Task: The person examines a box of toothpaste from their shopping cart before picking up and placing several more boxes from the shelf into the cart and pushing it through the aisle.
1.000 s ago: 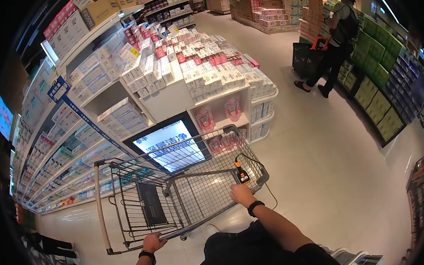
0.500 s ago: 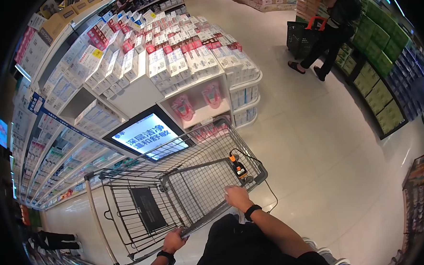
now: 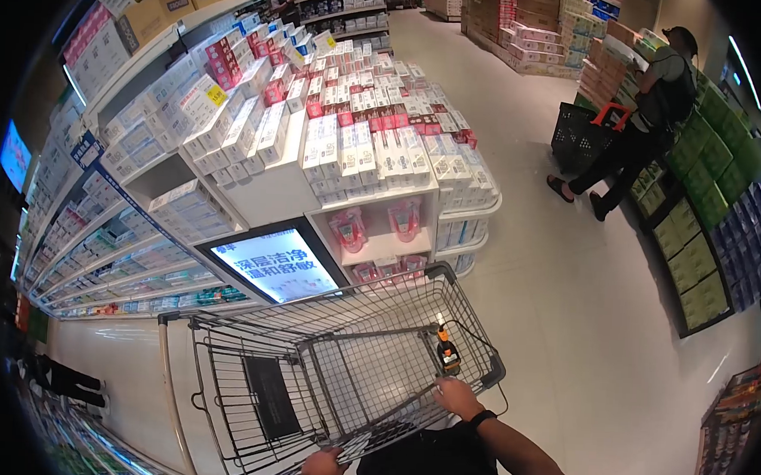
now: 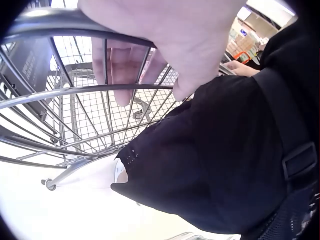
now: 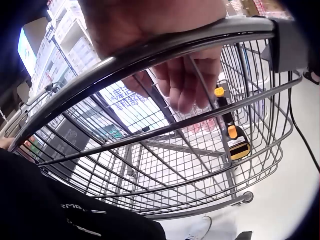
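Observation:
A grey wire shopping cart [image 3: 308, 302] stands sideways before me, its handle to the left. My left hand [image 3: 323, 468] grips the near top rail toward the handle end. In the left wrist view, the fingers [image 4: 122, 70] hang inside the rail with the thumb outside. Farther forward on that rail my right hand [image 3: 456, 397] holds on, its fingers [image 5: 182, 82] curled over to the inside. A black device with orange parts [image 3: 447, 354] and a dark cable sits inside the cart's front end, close to the right hand. Both wrists wear dark bands.
Beyond the cart stands a shelf unit stacked with white and pink boxes [image 3: 376, 156], with a lit screen [image 3: 280, 265] set low in it. A person [image 3: 663, 97] with a black basket [image 3: 579, 136] stands at right beside green packs [image 3: 698, 168]. Shelves [image 3: 732, 428] edge the lower right.
The cart sits lower in the head view than half a second ago, and the shelves and person have shifted rightward. My left hand has moved slightly forward along the rail; the right keeps its place.

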`<act>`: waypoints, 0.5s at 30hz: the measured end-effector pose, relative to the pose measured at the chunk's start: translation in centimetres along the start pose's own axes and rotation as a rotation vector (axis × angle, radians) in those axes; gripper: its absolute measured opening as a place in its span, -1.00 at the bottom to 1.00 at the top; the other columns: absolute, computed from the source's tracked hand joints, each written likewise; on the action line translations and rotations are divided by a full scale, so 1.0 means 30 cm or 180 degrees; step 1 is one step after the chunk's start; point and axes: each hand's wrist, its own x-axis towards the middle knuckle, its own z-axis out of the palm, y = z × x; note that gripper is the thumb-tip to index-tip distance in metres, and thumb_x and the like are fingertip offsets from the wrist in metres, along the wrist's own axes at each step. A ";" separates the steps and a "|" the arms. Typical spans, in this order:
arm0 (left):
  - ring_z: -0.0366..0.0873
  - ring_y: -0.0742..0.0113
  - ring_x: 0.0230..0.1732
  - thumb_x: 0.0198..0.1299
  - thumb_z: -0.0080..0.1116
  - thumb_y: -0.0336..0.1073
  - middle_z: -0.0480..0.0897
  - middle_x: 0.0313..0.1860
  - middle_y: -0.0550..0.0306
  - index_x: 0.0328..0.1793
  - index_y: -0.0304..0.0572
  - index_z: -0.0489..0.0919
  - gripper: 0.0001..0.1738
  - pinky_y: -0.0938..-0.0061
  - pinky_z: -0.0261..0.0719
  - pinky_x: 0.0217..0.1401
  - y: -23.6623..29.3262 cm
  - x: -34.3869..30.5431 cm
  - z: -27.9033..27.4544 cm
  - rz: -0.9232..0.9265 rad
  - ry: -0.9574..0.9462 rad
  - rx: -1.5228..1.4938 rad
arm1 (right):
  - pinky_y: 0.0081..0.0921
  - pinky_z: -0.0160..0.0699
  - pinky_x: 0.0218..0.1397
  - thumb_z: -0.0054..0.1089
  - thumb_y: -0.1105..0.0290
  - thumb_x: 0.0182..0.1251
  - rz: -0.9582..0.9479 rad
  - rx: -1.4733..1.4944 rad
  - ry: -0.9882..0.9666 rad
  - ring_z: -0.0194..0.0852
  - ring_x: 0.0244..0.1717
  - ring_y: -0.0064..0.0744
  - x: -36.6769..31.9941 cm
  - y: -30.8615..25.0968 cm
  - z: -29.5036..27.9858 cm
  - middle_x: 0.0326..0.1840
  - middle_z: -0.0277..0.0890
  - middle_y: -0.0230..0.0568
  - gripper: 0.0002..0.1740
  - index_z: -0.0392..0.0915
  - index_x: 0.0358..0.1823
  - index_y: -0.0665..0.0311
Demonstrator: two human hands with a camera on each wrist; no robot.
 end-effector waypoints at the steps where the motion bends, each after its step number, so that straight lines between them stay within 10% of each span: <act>1: 0.60 -0.05 -0.02 0.14 0.15 0.14 0.64 -0.02 -0.05 0.18 -0.04 0.56 -0.41 0.15 0.58 0.03 0.022 0.014 -0.007 -0.0072 -0.0058 0.0068 | -0.03 0.56 -0.11 0.08 0.27 0.24 -0.0071 0.0042 -0.0063 0.57 -0.22 0.12 0.016 0.034 -0.020 -0.30 0.59 0.05 -0.76 0.51 -0.27 0.33; 6: 0.60 -0.06 0.01 0.08 0.14 0.28 0.65 -0.09 -0.25 0.36 -0.08 0.42 -0.18 0.11 0.58 0.05 0.030 0.090 0.104 -0.0284 -0.0199 0.0008 | -0.02 0.55 -0.08 0.07 0.30 0.23 -0.0500 0.0221 -0.0236 0.57 -0.18 0.12 0.023 0.147 -0.082 -0.27 0.59 0.08 -0.77 0.51 -0.24 0.34; 15: 0.61 0.03 0.00 0.12 0.16 0.13 0.67 -0.02 0.05 0.09 0.11 0.64 -0.52 0.19 0.57 0.06 0.359 0.083 0.068 -0.0657 0.0008 -0.0092 | -0.09 0.53 -0.08 0.01 0.35 0.23 -0.0841 0.0719 -0.0129 0.55 -0.18 0.04 -0.005 0.324 -0.213 -0.29 0.56 0.00 -0.82 0.49 -0.28 0.32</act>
